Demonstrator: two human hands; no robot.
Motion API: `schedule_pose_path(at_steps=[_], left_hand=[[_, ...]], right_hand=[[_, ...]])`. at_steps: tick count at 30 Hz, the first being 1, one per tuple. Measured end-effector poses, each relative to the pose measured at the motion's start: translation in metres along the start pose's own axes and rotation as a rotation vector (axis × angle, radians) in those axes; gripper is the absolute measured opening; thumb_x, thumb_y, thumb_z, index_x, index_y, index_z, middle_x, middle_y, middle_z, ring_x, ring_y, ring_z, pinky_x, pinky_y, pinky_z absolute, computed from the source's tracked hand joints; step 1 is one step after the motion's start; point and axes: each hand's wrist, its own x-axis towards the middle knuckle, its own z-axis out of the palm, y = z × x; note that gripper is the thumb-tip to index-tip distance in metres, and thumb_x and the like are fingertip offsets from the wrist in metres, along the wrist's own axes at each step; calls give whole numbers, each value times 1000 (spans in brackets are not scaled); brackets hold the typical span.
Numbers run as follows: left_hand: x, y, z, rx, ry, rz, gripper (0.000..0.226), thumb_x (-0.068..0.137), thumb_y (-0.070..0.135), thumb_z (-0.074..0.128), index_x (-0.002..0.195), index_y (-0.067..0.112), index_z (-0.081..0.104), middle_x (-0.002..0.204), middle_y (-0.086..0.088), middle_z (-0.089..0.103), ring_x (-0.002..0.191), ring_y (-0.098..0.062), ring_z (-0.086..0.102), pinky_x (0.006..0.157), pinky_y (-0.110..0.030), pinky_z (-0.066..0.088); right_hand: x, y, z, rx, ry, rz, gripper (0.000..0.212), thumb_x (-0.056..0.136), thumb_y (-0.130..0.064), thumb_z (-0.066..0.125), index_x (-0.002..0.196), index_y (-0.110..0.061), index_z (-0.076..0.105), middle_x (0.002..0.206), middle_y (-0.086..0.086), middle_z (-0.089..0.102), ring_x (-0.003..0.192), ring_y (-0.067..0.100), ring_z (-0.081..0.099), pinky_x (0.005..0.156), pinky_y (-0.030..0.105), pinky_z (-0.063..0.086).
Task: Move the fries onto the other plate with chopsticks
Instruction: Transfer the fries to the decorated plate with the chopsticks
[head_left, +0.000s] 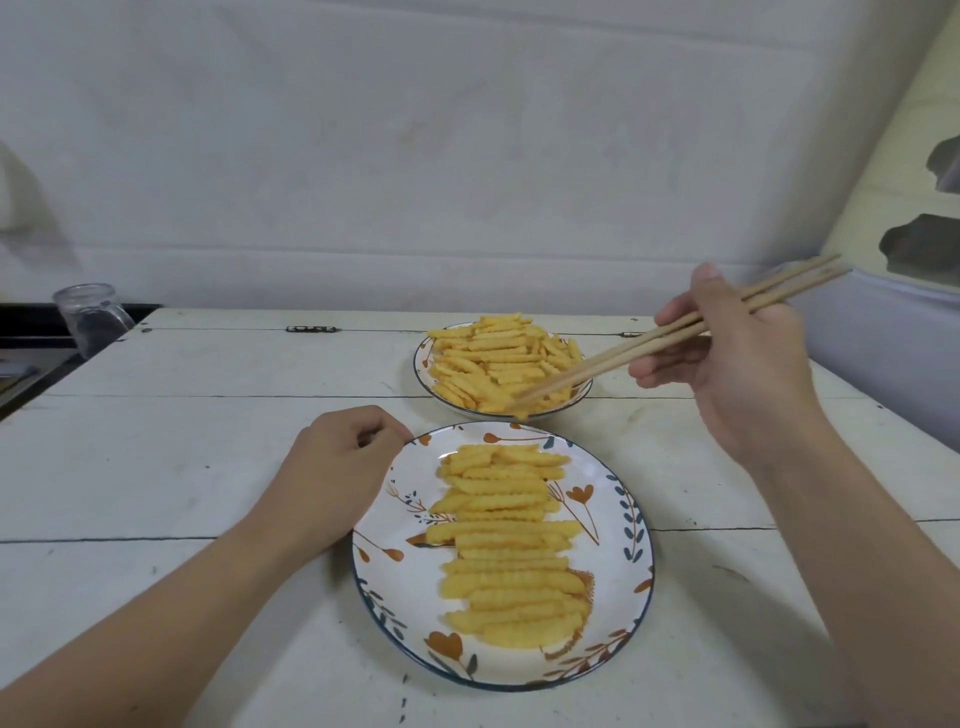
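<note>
Yellow fries (506, 540) rowed on near plate (631, 561); far plate (423, 358) heaped

A clear glass jar (92, 318) stands beside the white wooden table (208, 467)

White plank tabletop (208, 467), scuffed and cracked along the seams. Pale, stained wall (363, 156) behind. Clear glass jar (91, 317) at far left edge.

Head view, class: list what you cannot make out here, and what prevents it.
- Chopsticks tips: blurred over the far plate; whether they grip a fry is unclear.
- Left hand fingertips: curled under, hidden beside the near plate.
- Glass jar contents: too small.
</note>
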Motion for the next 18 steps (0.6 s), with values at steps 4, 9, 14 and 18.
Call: schedule_pose_path(at_steps=[4, 9, 14, 18], left_hand=[[1, 0, 1, -2, 3, -3, 29, 98, 20, 54, 82, 23, 78, 79, 10, 76, 66, -5, 67, 51, -12, 43], [1, -1, 1, 4, 0, 8, 29, 97, 20, 54, 81, 24, 78, 78, 12, 76, 62, 0, 64, 49, -11, 41], [1, -1, 1, 11, 1, 14, 29, 97, 20, 54, 81, 24, 78, 77, 12, 76, 60, -1, 64, 47, -9, 40], [1, -1, 1, 10, 2, 23, 29, 96, 19, 54, 81, 22, 78, 75, 12, 75, 61, 0, 63, 47, -8, 39]], right_hand=[[-8, -12, 0, -47, -172, 0, 47, 104, -31, 46, 69, -2, 57, 46, 11, 55, 39, 30, 58, 40, 30, 48], [-10, -13, 1, -115, -219, -37, 48, 102, -32, 49, 63, -7, 62, 47, 12, 55, 39, 35, 58, 40, 32, 48], [-10, -15, -1, -158, -292, -18, 41, 87, -43, 57, 60, -14, 69, 48, 13, 57, 41, 35, 59, 42, 31, 49], [-8, -15, -4, -109, -265, -23, 41, 92, -38, 55, 62, -13, 68, 49, 12, 57, 40, 32, 59, 42, 32, 48]])
